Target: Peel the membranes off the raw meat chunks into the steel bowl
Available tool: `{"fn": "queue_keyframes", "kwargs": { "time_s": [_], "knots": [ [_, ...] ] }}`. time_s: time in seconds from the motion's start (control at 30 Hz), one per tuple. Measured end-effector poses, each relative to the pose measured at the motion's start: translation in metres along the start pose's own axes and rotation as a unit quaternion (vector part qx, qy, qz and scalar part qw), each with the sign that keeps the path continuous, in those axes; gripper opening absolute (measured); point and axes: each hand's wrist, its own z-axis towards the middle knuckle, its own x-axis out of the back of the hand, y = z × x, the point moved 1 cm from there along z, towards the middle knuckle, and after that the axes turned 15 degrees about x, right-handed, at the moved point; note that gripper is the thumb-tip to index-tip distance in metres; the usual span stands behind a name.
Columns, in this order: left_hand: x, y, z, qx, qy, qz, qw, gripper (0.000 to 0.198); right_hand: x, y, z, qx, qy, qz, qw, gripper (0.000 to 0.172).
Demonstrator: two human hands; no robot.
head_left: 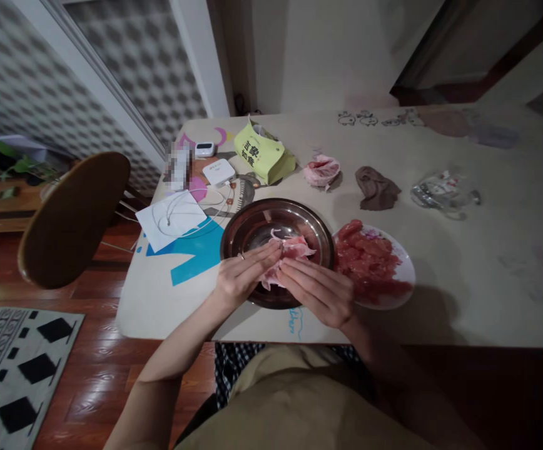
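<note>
Both my hands hold a pale pink piece of peeled fruit with white membrane (286,255) over a metal bowl (248,230). My left hand (242,275) grips it from the left, fingers curled along it. My right hand (321,291) pinches it from the right. Just right of the bowl, a white plate (405,275) carries several red-pink fruit pieces (368,259).
On the table (463,262) lie a yellow-green tissue pack (263,156), a pink wad (322,170), a brown cloth (377,187), a clear wrapper (440,190), small white devices (219,171) and paper with a white cable (172,219). A wooden chair (72,215) stands at the left.
</note>
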Motion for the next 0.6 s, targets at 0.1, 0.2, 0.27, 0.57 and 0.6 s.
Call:
{"fn": "queue_keyframes", "kwargs": {
  "time_s": [0.1, 0.2, 0.27, 0.57, 0.6],
  "knots": [
    [0.003, -0.002, 0.002, 0.03, 0.009, -0.013, 0.999, 0.042, -0.008, 0.006, -0.001, -0.069, 0.055, -0.008, 0.996, 0.038],
    [0.007, -0.001, 0.005, 0.09, 0.036, -0.052, 0.994, 0.034, -0.015, 0.012, 0.001, -0.146, 0.122, -0.028, 0.981, 0.04],
    [0.008, 0.0, 0.008, 0.138, 0.044, -0.076, 0.987, 0.027, -0.017, 0.014, 0.004, -0.185, 0.136, -0.024, 0.973, 0.039],
    [0.003, 0.0, 0.014, 0.253, 0.006, -0.108, 0.961, 0.027, -0.022, 0.015, 0.008, -0.124, 0.057, 0.044, 0.99, 0.056],
    [0.003, 0.0, 0.013, 0.254, -0.002, -0.111, 0.961, 0.027, -0.022, 0.015, 0.008, -0.121, 0.058, 0.046, 0.99, 0.055]
  ]
}}
